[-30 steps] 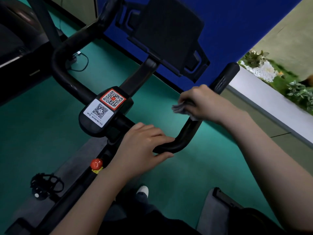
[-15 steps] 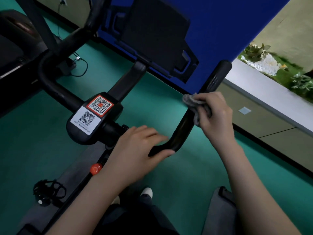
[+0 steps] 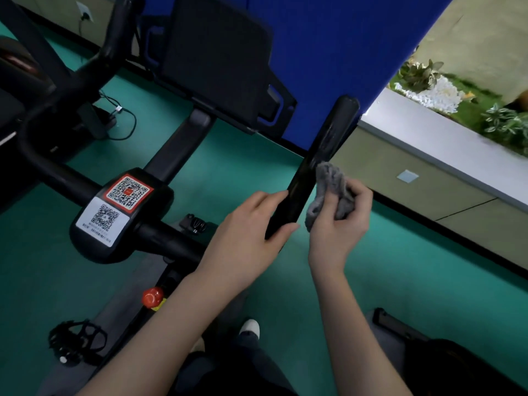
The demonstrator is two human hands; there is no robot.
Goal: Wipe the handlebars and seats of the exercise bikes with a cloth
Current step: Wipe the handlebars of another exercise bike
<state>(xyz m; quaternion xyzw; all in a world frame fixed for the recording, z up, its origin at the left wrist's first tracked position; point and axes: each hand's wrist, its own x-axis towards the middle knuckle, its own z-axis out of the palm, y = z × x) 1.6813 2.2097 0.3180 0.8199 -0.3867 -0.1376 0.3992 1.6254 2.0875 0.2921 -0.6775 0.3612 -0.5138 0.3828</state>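
Right hand (image 3: 341, 227) clenched round crumpled, fuzzy grey cloth (image 3: 328, 187), bunched against right side of glossy black tubular handlebar (image 3: 328, 144). Left hand (image 3: 251, 232) grasps same handlebar, just below cloth level.

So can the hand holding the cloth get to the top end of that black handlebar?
Probably yes. The right hand holds the cloth right beside the handlebar, and the bar above it is bare up to its tip. The left hand holds the bar lower down, out of the way.
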